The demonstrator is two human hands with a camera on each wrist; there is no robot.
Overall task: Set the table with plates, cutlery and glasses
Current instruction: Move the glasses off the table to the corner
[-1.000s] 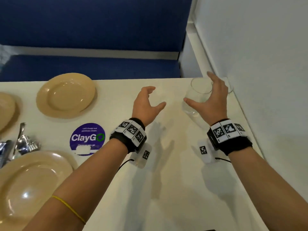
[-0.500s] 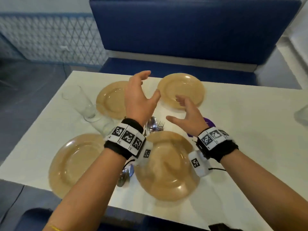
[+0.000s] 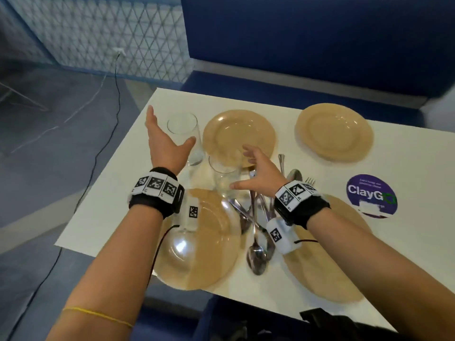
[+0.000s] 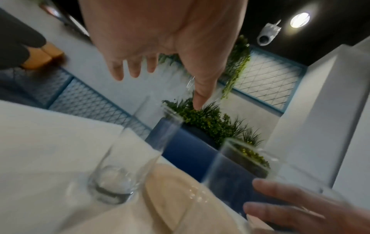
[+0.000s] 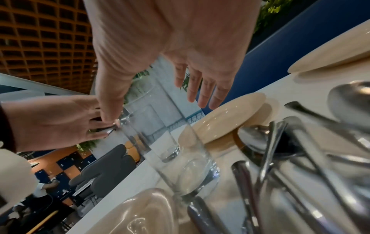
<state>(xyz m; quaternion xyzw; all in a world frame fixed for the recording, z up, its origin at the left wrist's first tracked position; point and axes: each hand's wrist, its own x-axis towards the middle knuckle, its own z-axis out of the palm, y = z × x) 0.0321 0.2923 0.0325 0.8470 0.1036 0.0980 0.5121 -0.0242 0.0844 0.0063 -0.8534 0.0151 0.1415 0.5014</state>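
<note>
A: Glasses first. Left hand (image 3: pixel 164 143) fingers (image 4: pixel 133 69) were spread wide and straight, thumb out, bracketing the far glass (image 3: pixel 185 139) from its left side. Thumb tip sat at the glass wall; whether it touched, could not tell. Nothing was held.

B: Right hand (image 3: pixel 258 173)?

A: Fingers (image 5: pixel 208 91) were wide too, thumb low and pointing left, cupped about the near glass (image 3: pixel 224 178) from its right. No closed grip in any view; contact could not be confirmed.

B: Positions of the two glasses?

A: Both stood upright on the white table (image 3: pixel 118 205), near its left edge. Far glass was just left of the far-left plate (image 3: pixel 238 136). Near glass stood between that plate and the near-left plate (image 3: pixel 197 242), its base close to the latter's rim.

B: Rest of the setting?

A: Cutlery pile (image 3: pixel 256 217) of spoons and forks lay jumbled between the two near plates, under the right wrist. Near-right plate (image 3: pixel 327 267) was partly covered by the right forearm. Far-right plate (image 3: pixel 334 131) lay well apart from the hands. Purple round sticker (image 3: pixel 371 195) was on the table at right, and a blue bench (image 3: pixel 307 45) stood beyond the far edge.
</note>
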